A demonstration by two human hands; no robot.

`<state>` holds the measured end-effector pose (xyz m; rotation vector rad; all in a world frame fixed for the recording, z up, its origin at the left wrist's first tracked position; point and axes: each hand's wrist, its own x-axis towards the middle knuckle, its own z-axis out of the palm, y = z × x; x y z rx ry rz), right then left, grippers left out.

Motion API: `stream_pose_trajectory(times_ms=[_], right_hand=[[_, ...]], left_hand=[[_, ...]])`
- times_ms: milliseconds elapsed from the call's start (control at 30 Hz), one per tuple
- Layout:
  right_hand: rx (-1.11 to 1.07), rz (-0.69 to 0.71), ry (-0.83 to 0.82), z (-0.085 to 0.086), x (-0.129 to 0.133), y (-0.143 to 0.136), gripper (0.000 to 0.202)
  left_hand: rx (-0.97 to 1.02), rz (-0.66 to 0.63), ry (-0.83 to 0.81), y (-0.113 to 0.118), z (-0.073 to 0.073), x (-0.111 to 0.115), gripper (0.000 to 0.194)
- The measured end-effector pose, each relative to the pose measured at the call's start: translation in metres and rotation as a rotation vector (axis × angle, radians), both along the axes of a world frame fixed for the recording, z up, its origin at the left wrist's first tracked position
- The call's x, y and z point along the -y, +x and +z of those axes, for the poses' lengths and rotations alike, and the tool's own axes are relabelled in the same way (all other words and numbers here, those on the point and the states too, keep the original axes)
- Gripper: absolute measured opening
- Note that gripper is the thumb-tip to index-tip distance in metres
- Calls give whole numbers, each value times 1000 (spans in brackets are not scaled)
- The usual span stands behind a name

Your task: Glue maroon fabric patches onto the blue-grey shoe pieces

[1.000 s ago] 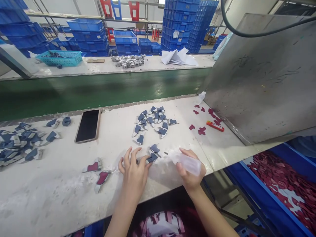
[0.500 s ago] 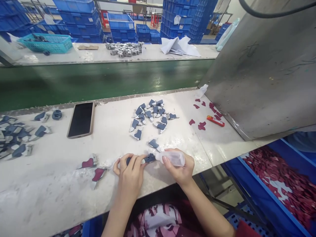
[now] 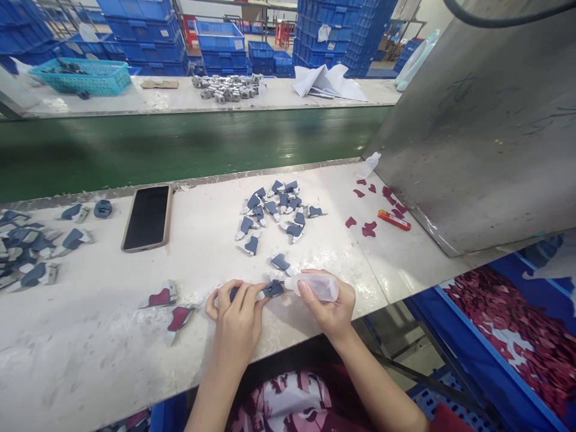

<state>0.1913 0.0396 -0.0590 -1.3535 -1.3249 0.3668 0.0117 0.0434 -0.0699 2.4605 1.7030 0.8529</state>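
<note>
Bottle point(image 3: 320, 287), clasped in my right grip point(image 3: 335, 309), has swung left to the blue piece point(image 3: 273, 288) by my left grip point(image 3: 237, 312). Its fingers curl over; I can't tell whether they pinch the piece.

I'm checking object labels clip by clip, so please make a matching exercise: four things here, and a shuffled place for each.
Things
1. Phone
2. Translucent bottle
3. Turquoise basket
4. Orange-red tube

Places
A. Beside loose maroon pieces
B. Beyond the green strip
C. In the right hand
D. Flat on the near white worktop, screen up

Pairs: 1-D, 2-C, 3-B, 4-A
</note>
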Motion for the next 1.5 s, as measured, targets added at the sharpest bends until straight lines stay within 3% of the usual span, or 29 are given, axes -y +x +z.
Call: stream_pose_trajectory(times_ms=[600, 900, 1500], right_hand=[[8, -23, 63, -1, 7, 2, 5], [-178, -85, 3, -4, 8, -1, 14], [-137, 65, -112, -4, 4, -14, 15]], left_hand=[[31, 12, -2, 2, 0, 0, 15], [62, -6, -19, 0, -2, 1, 14], [128, -15, -84, -1, -1, 2, 17]])
